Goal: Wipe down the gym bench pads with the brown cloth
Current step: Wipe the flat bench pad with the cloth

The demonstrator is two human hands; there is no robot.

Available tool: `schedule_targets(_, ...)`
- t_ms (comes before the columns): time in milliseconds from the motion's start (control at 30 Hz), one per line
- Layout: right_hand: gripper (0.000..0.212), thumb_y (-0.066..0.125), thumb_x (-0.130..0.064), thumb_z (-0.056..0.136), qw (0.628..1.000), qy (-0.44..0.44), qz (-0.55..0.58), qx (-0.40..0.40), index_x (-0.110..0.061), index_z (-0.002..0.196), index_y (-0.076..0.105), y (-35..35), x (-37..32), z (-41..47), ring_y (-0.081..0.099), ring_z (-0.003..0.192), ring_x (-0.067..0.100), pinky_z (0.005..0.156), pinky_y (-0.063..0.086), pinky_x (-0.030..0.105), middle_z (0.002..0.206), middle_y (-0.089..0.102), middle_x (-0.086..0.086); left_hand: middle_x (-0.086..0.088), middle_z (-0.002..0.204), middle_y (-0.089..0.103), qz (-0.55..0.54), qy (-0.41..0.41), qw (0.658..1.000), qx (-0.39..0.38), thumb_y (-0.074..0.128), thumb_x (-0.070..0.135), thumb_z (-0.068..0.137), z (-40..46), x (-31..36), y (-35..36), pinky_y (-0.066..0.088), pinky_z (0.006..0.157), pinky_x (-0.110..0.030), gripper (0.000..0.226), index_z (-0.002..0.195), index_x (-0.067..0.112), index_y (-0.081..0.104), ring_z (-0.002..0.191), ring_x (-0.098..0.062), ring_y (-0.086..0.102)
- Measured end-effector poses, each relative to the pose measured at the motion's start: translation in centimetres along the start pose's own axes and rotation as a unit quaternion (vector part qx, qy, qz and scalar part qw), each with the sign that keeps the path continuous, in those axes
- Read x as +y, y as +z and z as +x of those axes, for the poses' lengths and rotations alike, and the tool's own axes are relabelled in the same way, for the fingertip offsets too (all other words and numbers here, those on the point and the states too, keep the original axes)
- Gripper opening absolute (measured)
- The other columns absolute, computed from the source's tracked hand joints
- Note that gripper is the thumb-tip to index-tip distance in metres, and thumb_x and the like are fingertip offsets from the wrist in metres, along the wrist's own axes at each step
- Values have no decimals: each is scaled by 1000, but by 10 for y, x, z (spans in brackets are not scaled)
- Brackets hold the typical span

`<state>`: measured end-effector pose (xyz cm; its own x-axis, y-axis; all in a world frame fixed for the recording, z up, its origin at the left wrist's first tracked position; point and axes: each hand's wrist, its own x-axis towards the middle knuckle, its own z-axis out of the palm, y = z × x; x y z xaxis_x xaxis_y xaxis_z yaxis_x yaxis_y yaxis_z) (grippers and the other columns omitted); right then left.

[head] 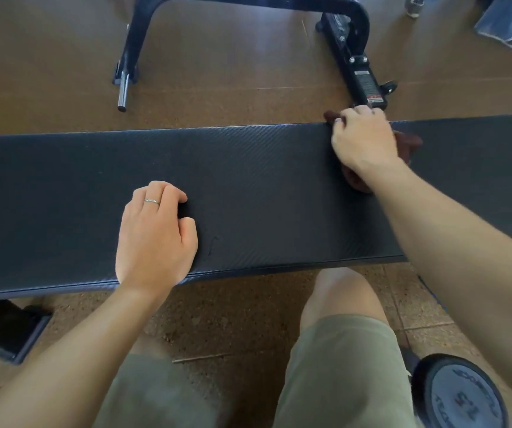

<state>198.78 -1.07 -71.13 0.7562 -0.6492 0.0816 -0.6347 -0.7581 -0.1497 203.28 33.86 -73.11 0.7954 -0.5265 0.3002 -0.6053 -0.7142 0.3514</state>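
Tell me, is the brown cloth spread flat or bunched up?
Bunched. The brown cloth shows only as crumpled lumps around the right hand, which presses it on the bench pad.

The weight plate (461, 396) bears a raised "15"; the frame's label (367, 84) is unreadable.
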Motion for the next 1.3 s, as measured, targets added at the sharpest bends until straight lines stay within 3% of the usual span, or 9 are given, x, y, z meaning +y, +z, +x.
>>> schedule_targets(133, 57, 19, -33, 89, 990, -140, -22, -18, -9, 107, 68, 25, -101, -27, 56, 109, 40, 91, 46, 52, 119, 65, 16, -8, 109, 58, 2, 3, 1000, -4, 44, 14, 86, 0, -1, -1, 43, 87, -43, 26, 105, 7, 59, 100, -28, 47)
schedule_targets(300, 44, 43, -32, 104, 956, -284, 58, -38, -18, 145, 54, 7, -158, -110, 38, 145, 32, 117, 35, 46, 158, 44, 7, -9, 112, 57, 10, 14, 1000, -16, 43, 16, 88, -2, -3, -3, 44, 89, -45, 29, 110, 7, 59, 103, -29, 48)
schedule_targets(400, 43, 42, -33, 104, 968, -241, 54, -43, -20, 142, 58, -4, -98, -102, 40, 145, 33, 120, 32, 46, 157, 46, 7, -9, 114, 58, 6, 9, 1000, -20, 44, 15, 89, -1, -3, -4, 45, 91, -47, 27, 109, 7, 59, 105, -30, 49)
schedule_targets(600, 45, 36, -31, 107, 1000, 5, 20, -1, -14, 145, 53, -14, -16, -101, 35, 146, 36, 122, 28, 47, 160, 40, 12, -9, 113, 59, 2, 8, 1000, -9, 52, 11, 92, -2, -3, -4, 45, 91, -43, 19, 109, 7, 60, 105, -29, 51)
schedule_targets(733, 57, 21, -30, 98, 996, -90, 7, 29, -3, 123, 65, -4, -101, -144, 53, 123, 41, 109, 41, 49, 138, 59, 20, -9, 113, 60, 0, 12, 1000, -6, 51, 13, 93, -2, -4, -4, 46, 91, -43, 20, 109, 7, 61, 105, -29, 52)
schedule_targets(933, 45, 46, -34, 105, 978, -201, 56, -12, -21, 148, 53, -7, -145, -203, 39, 149, 30, 123, 33, 42, 161, 43, 6, -13, 119, 62, -10, 47, 998, -43, 54, 10, 94, 0, -17, -21, 47, 93, -45, 25, 116, 5, 63, 108, -32, 56)
schedule_targets(1133, 44, 39, -35, 104, 998, -31, 53, 10, -24, 143, 57, -15, -54, -179, 39, 146, 31, 121, 35, 47, 160, 43, 5, -16, 119, 61, 47, 41, 997, -41, 55, 11, 95, -7, -67, -42, 45, 92, -50, 21, 113, 4, 64, 108, -37, 55)
schedule_targets(1233, 44, 39, -34, 107, 998, 22, 54, 21, -19, 146, 55, -11, -77, -186, 38, 147, 30, 124, 29, 43, 161, 43, 6, -12, 120, 60, 25, 33, 999, -35, 54, 12, 95, -10, -73, -39, 45, 93, -48, 21, 114, 7, 63, 109, -34, 54)
schedule_targets(1300, 45, 42, -29, 104, 998, -25, 39, 40, -12, 141, 61, -5, -116, -199, 46, 138, 33, 122, 32, 42, 155, 50, 11, -12, 118, 61, 21, 35, 999, -29, 54, 12, 95, -11, -70, -37, 45, 94, -47, 21, 113, 7, 63, 108, -33, 54)
